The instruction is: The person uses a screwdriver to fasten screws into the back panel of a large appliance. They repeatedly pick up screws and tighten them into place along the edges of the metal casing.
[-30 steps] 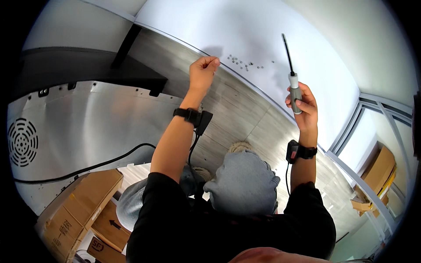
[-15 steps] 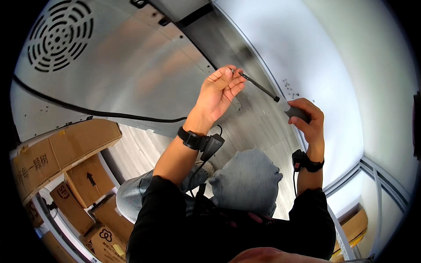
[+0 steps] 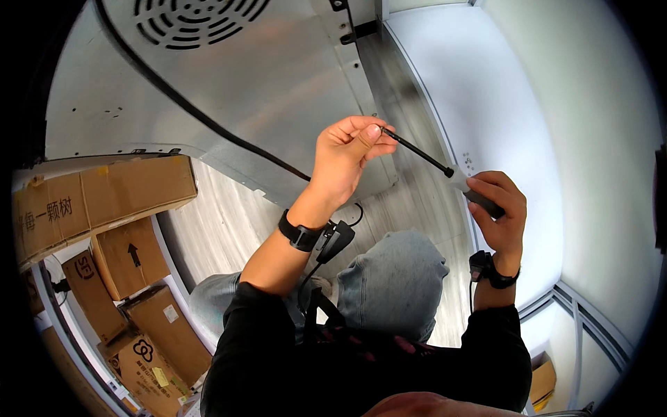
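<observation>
A screwdriver [image 3: 421, 152] with a long black shaft and a grey handle slants between my hands. My right hand [image 3: 503, 212] is closed round its handle. At the other end my left hand [image 3: 340, 158] pinches a small screw, mostly hidden by the fingertips, against the driver's tip. Several small loose screws [image 3: 467, 164] lie on the white shelf [image 3: 486, 90] just past the handle. Beyond my left hand stands a large bare metal panel [image 3: 271, 90] with a round slotted vent [image 3: 198, 10].
A thick black cable [image 3: 191, 104] crosses the panel down to my left wrist. Cardboard boxes [image 3: 132, 194] are stacked at the left on a rack. Another box [image 3: 543, 382] sits at the lower right. Below my arms is a grey wood-look floor [image 3: 222, 208].
The view has shifted, so the panel sits farther right and higher. My left fingers have closed in at the screwdriver's tip, and the screw that showed between them is now mostly covered.
</observation>
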### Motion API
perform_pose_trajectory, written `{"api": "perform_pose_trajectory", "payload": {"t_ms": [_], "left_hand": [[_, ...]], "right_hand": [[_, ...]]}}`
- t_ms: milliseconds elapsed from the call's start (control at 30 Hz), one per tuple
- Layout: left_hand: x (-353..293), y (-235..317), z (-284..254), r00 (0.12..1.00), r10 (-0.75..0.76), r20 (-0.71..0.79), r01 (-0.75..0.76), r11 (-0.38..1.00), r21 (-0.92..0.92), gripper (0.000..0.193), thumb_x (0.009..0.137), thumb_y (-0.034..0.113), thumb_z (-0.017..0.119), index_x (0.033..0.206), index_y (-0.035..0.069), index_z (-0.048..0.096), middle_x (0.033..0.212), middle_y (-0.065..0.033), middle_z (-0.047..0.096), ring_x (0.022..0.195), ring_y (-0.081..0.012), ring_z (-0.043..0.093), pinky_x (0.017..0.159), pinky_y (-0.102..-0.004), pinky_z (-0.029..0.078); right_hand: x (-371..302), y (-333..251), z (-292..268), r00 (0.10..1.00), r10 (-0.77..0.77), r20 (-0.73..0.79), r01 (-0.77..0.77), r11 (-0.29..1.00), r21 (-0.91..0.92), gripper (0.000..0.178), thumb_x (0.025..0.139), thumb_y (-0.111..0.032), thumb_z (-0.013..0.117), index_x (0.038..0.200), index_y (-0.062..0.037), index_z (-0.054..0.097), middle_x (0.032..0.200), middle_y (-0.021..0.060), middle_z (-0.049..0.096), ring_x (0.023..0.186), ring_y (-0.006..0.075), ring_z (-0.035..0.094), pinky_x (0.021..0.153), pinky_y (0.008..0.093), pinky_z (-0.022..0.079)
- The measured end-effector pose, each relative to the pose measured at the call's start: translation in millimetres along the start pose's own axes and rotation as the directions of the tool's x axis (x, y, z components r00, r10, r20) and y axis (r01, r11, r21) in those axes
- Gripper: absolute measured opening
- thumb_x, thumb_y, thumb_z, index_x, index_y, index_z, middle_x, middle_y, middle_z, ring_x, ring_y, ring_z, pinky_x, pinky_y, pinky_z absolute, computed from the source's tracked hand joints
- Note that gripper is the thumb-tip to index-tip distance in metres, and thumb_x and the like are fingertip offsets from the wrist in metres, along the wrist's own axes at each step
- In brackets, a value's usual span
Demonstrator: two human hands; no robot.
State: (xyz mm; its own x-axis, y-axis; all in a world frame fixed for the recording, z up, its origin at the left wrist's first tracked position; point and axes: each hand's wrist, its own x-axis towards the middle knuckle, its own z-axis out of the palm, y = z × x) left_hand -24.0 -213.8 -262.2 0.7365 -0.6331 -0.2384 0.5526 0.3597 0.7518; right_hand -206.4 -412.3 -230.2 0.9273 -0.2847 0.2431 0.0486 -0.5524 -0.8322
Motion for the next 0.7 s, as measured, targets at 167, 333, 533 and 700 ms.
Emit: {"api": "perform_pose_trajectory", "payload": {"t_ms": [167,333,533,700], "left_hand": [[-17,26,6,0.998,0.054,-0.025,-0.049,0.987,0.151,0.012,0.092,0.006,0.054,0.095,-0.003,0.062,0.091,-0.0141,0.067,0.078,-0.0202,0.068,0.074,-0.0299,0.057],[-47,62,15,0.996,0.068,0.050,-0.076,0.979,0.191,0.011,0.092,0.007,0.055,0.094,-0.002,0.060,0.091,-0.0139,0.067,0.079,-0.0214,0.067,0.073,-0.0316,0.057],[-85,135,25,0.918,0.223,0.327,-0.287,0.944,0.162,0.013,0.091,0.008,0.058,0.094,-0.004,0.059,0.091,-0.0146,0.066,0.080,-0.0196,0.066,0.070,-0.0321,0.057],[-112,187,5,0.893,0.363,0.265,-0.401,0.909,0.109,0.016,0.092,0.014,0.058,0.094,-0.002,0.060,0.087,-0.0107,0.065,0.071,-0.0155,0.063,0.063,-0.0287,0.054]], "right_hand": [[4,-36,1,0.995,-0.099,-0.028,0.092,0.979,-0.182,0.041,0.058,0.009,0.067,0.096,-0.0063,0.070,0.092,0.0118,0.063,0.074,0.0230,0.064,0.064,0.0274,0.052],[4,-78,2,0.997,-0.046,-0.066,0.041,0.997,-0.070,0.043,0.055,0.012,0.064,0.095,-0.0054,0.069,0.091,0.0124,0.063,0.078,0.0222,0.063,0.066,0.0270,0.050],[-9,-121,30,0.994,0.109,0.006,-0.108,0.977,0.186,0.039,0.066,-0.010,0.072,0.103,0.0024,0.062,0.089,0.0117,0.063,0.078,0.0184,0.061,0.069,0.0264,0.047],[-3,-168,88,0.984,0.161,0.072,-0.176,0.873,0.454,0.038,0.077,-0.019,0.072,0.104,0.0045,0.060,0.084,0.0074,0.064,0.074,0.0130,0.060,0.066,0.0241,0.046]]}}
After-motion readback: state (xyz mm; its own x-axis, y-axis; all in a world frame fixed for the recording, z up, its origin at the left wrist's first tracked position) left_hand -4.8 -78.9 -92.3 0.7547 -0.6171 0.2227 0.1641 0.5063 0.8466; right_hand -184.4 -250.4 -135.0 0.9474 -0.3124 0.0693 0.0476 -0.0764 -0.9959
